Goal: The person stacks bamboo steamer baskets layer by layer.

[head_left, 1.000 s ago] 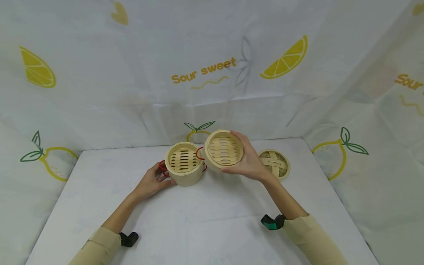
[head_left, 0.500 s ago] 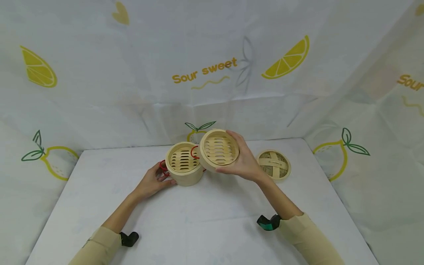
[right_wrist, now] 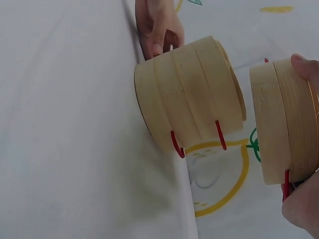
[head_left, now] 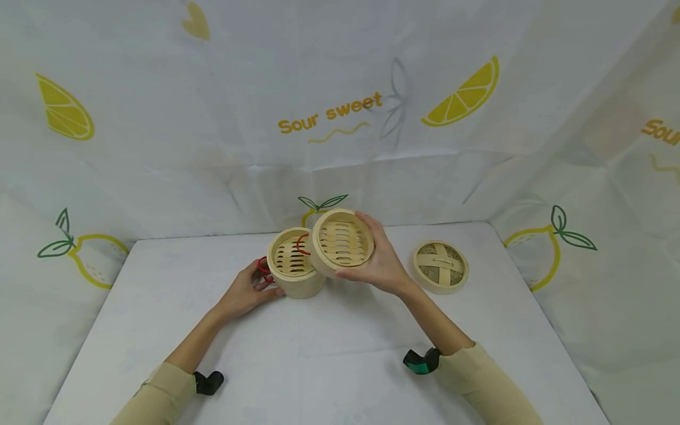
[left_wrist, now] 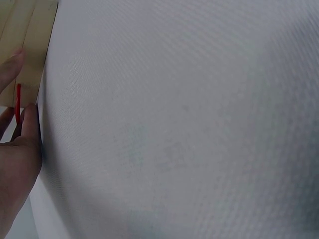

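Note:
A stack of bamboo steamer baskets (head_left: 300,287) with red handles stands on the table, its slatted top facing up. My left hand (head_left: 245,293) holds the stack at its left side, thumb along the front and fingers by the red handles. In the left wrist view, the thumb (left_wrist: 11,69) lies on the bamboo wall. My right hand (head_left: 379,260) grips another steamer basket (head_left: 344,241) by its right side, tilted and raised. It overlaps the stack's upper right in the head view. The right wrist view shows a gap between this basket (right_wrist: 271,124) and the stack (right_wrist: 192,94).
A round woven bamboo lid (head_left: 441,265) lies on the white table (head_left: 329,360) to the right of the hands. A white cloth backdrop (head_left: 239,141) with lemon prints rises behind the table's back edge.
My right hand has carried the raised basket leftward, so it now overlaps the stack's top in the head view. More of the lid shows. The left hand stays on the stack.

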